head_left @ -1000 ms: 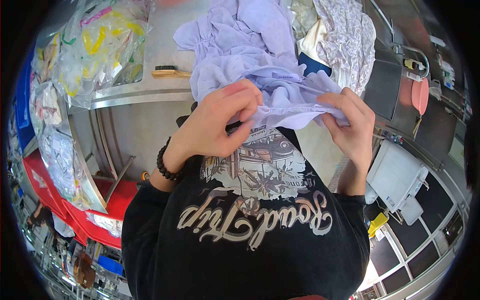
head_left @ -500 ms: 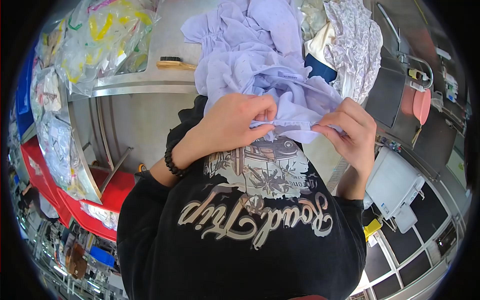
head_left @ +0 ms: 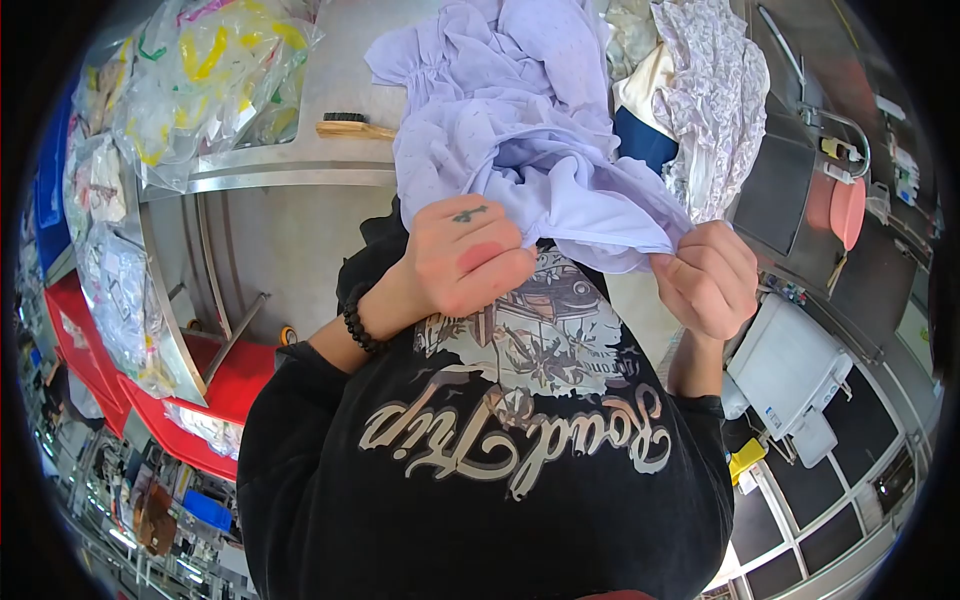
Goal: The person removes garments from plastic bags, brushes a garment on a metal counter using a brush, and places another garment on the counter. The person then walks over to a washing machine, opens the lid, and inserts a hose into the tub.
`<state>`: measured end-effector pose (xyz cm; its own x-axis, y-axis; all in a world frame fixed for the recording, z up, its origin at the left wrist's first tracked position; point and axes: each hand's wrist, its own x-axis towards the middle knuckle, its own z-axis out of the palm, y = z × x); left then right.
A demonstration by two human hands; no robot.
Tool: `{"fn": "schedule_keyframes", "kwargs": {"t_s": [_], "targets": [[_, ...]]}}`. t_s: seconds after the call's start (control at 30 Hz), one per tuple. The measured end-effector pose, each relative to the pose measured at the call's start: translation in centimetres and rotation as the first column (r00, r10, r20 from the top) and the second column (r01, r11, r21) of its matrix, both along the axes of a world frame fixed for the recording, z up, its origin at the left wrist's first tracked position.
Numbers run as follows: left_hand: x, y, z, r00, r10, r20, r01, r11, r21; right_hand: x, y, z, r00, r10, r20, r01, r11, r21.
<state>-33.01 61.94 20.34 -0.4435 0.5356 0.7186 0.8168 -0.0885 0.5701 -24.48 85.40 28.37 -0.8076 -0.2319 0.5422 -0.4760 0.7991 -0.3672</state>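
A lilac garment point(head_left: 520, 120) lies in folds on the metal table, its near edge drawn out over the table's front. My left hand point(head_left: 470, 255) is closed in a fist on the left part of that edge, knuckles up. At the right end of the edge, my right hand point(head_left: 708, 278) pinches the fabric between thumb and curled fingers. The edge between both hands is stretched fairly straight, with the cloth sagging open behind it. Fabric inside the left fist is hidden.
A wooden brush point(head_left: 355, 127) lies left of the garment. Clear plastic bags point(head_left: 215, 80) cover the table's left end. Crumpled patterned cloth point(head_left: 710, 100) lies at the right, near a sink tap point(head_left: 845, 125). Red bins point(head_left: 185, 435) stand lower left, a grey container point(head_left: 790, 350) at right.
My left hand has turned from a pinch into a fist with knuckles up. My right hand has shifted slightly down, its fingers curled more. The garment's collar label is no longer visible.
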Motion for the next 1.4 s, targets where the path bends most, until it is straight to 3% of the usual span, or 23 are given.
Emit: {"fn": "schedule_keyframes", "kwargs": {"t_s": [0.27,0.43,0.6,0.97,1.13,1.17,1.2,1.27,1.3,1.33,1.37,1.4], "targets": [[-0.6,-0.4,-0.1,0.997,0.066,-0.034,-0.067,0.997,-0.028,0.4,0.5,-0.6,0.999,-0.038,-0.023,0.037,0.999,-0.029],[-2.8,-1.6,-1.5,0.968,0.235,-0.092,-0.24,0.97,-0.043,0.4,1.2,-0.8,0.995,-0.058,-0.075,0.057,0.998,-0.014],[-3.5,-3.3,-1.6,0.95,0.288,-0.122,-0.299,0.951,-0.083,0.4,2.1,-1.1,0.996,-0.075,-0.058,0.073,0.997,-0.035],[-3.6,-3.1,-0.9,0.95,0.291,-0.111,-0.298,0.953,-0.051,0.3,2.3,-1.3,0.992,-0.093,-0.085,0.084,0.991,-0.103],[-5.4,-3.4,-2.4,0.815,0.561,-0.147,-0.579,0.802,-0.149,-0.4,-1.0,-0.8,0.983,-0.163,0.082,0.164,0.986,-0.017],[-5.4,-3.6,-3.6,0.787,0.614,0.062,-0.576,0.767,-0.283,-0.6,-2.2,-1.3,0.987,-0.13,0.092,0.132,0.991,-0.011],[-5.3,-3.9,-4.8,0.705,0.66,0.259,-0.54,0.736,-0.407,-0.9,-3.6,-1.6,0.988,-0.116,0.106,0.109,0.992,0.07],[-5.5,-4.6,-6.0,0.402,0.715,0.572,-0.381,0.698,-0.606,-1.5,-6.2,-2.3,0.981,-0.002,0.192,-0.001,1.0,0.017],[-5.3,-4.4,-5.4,0.031,0.539,0.842,-0.277,0.814,-0.511,-2.1,-7.7,-2.7,0.973,0.015,0.229,-0.017,1.0,0.008],[-5.1,-4.0,-4.8,-0.365,0.251,0.896,-0.237,0.906,-0.35,-2.5,-9.0,-3.0,0.963,0.033,0.268,-0.034,0.999,-0.001],[-4.7,-4.1,-5.5,-0.364,0.249,0.897,-0.253,0.901,-0.352,-2.8,-10.0,-3.1,0.964,0.049,0.263,-0.05,0.999,-0.004],[-4.1,-4.4,-6.6,-0.403,-0.139,0.905,-0.326,0.945,0.0,-3.0,-10.9,-3.1,0.931,0.101,0.351,-0.118,0.993,0.03]]}}
